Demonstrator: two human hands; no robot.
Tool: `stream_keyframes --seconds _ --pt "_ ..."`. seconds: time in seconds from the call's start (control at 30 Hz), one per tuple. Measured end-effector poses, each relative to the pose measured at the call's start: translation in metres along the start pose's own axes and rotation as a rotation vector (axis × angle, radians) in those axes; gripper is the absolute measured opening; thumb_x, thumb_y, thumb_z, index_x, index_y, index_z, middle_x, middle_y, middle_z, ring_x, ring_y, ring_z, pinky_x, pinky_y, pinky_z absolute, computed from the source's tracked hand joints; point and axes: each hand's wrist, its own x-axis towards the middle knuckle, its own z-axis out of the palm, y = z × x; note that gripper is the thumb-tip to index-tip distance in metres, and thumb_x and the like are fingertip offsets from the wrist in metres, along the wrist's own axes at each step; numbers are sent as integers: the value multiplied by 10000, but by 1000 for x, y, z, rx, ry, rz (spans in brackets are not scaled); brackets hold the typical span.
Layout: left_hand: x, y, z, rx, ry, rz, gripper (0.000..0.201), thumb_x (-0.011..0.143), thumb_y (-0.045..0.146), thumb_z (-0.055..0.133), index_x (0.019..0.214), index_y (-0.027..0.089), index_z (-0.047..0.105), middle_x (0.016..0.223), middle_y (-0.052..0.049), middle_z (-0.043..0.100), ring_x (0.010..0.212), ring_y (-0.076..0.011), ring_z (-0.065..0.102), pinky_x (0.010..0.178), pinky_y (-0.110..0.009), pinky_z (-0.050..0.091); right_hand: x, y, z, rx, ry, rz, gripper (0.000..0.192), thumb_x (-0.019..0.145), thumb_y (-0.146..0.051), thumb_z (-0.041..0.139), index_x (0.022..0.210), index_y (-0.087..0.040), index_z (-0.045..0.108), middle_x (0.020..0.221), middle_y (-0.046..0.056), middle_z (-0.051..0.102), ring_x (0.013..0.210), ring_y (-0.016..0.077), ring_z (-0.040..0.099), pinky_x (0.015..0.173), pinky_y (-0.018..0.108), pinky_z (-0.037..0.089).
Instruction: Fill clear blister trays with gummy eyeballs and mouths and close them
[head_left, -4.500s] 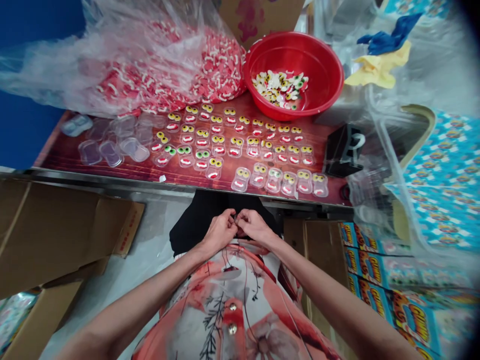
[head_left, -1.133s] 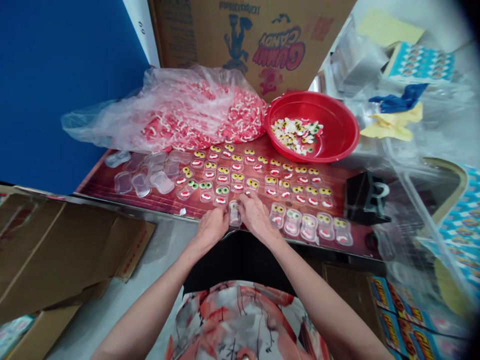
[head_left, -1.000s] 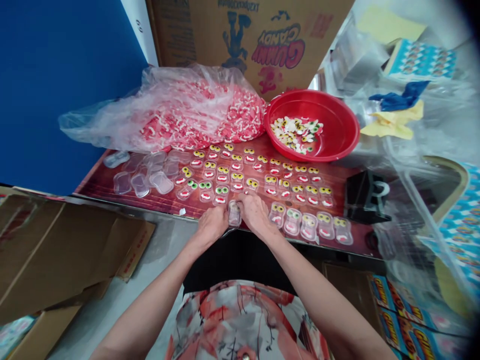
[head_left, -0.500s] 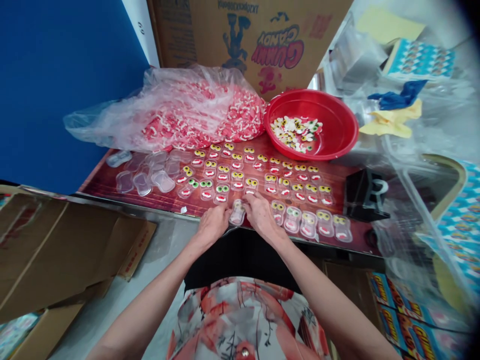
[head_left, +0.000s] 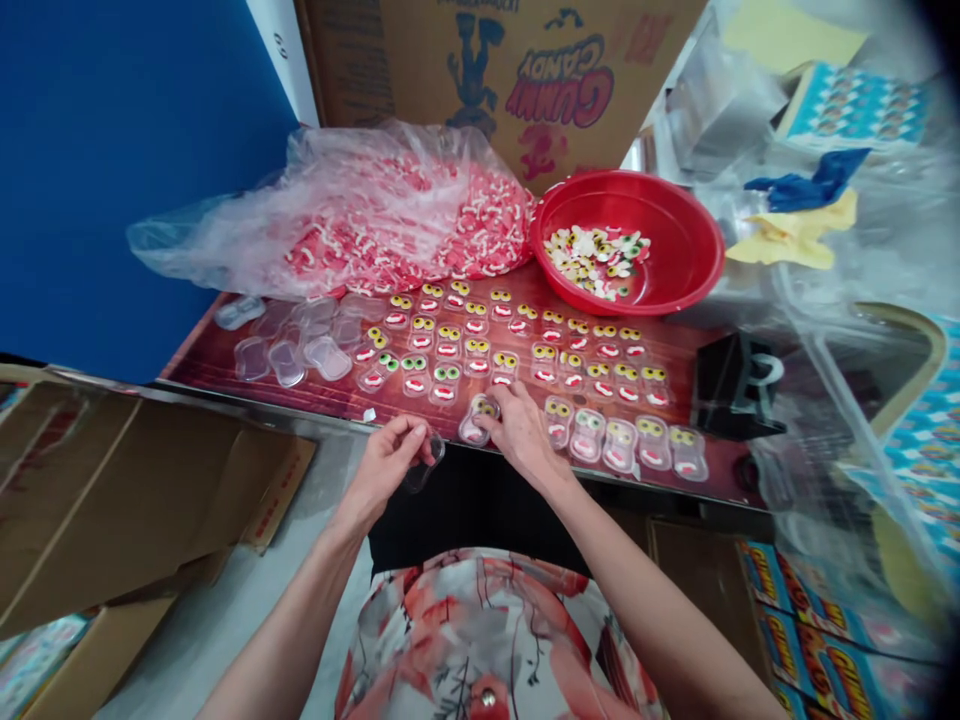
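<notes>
My left hand [head_left: 397, 450] is just off the table's front edge, its fingertips pinching a clear plastic blister shell [head_left: 424, 466] that hangs over the dark clothing. Close to the edge, my right hand [head_left: 519, 428] has thumb and fingers on the right side of a clear candy tray [head_left: 475, 424], which holds yellow gummy eyes and a red-and-white gummy mouth. Right of that hand stands a row of similar trays [head_left: 619, 446]. Further back, rows of clear trays [head_left: 477, 356] hold eyes, mostly yellow and a few green, above gummy mouths.
Stacked clear shells [head_left: 327, 358] lie at the left of the wooden-look table [head_left: 315, 396]. Behind are a plastic bag of red-and-white gummies [head_left: 405, 215] and a red basin [head_left: 679, 240] with loose eyes. A black holder [head_left: 731, 390] stands right; a big carton [head_left: 487, 85] rises behind.
My left hand has drawn away from the candy tray, down and to the left, with a clear shell in its fingers. My right hand stays at the tray.
</notes>
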Motion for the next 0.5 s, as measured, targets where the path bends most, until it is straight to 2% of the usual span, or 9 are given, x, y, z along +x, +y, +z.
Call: stream_keyframes --seconds 0.07,0.17,0.23,0.27,0.33,0.4,0.43,0.5 --pt "0 -1 2 -35 -6 -7 384 783 526 694 798 153 607 672 16 585 601 -97 548 622 -223 449 3 7 4 97 75 -17 262 826 -250 659 1081 -191 663 1071 95 599 889 233 612 779 341 463" --pt "2 -3 7 -44 13 -25 460 843 596 593 717 154 586 550 40 497 500 -77 457 518 -195 371 9 18 10 336 172 -28 183 771 -248 647 943 -194 678 886 44 618 788 197 583 758 331 461" --pt "5 -5 11 17 25 -34 483 883 603 528 682 165 563 477 59 429 435 -74 386 455 -195 299 12 22 10 580 145 12 143 741 -298 650 828 -185 656 728 7 601 665 161 541 664 294 448" --pt "6 -5 12 68 34 -15 456 891 579 530 700 167 571 481 58 442 430 -77 383 450 -198 293 13 23 8 706 102 39 160 727 -332 659 780 -182 639 659 -9 581 602 141 507 602 270 426" --pt "9 -5 15 203 62 86 343 891 499 573 831 166 628 607 25 577 503 -93 476 504 -207 369 14 23 3 906 20 93 224 695 -388 690 711 -181 607 564 -33 541 507 106 431 499 231 354" --pt "12 -3 19 388 84 222 287 889 425 601 1023 178 665 868 -30 698 695 -132 604 661 -242 469 14 20 -3 1006 1 130 265 648 -402 734 678 -181 592 529 -44 530 456 79 376 442 209 288" --pt "14 -2 20 492 84 274 302 894 403 601 1092 186 671 982 -53 713 798 -158 637 747 -270 490 13 19 -5 1032 4 143 271 630 -396 748 668 -181 588 517 -49 527 436 69 357 423 204 265" --pt "17 1 24 672 68 327 318 906 375 593 1143 186 686 1083 -85 713 939 -205 656 864 -321 492 12 16 -8 1064 5 160 275 619 -391 756 660 -182 583 482 -61 510 397 55 328 392 199 241"
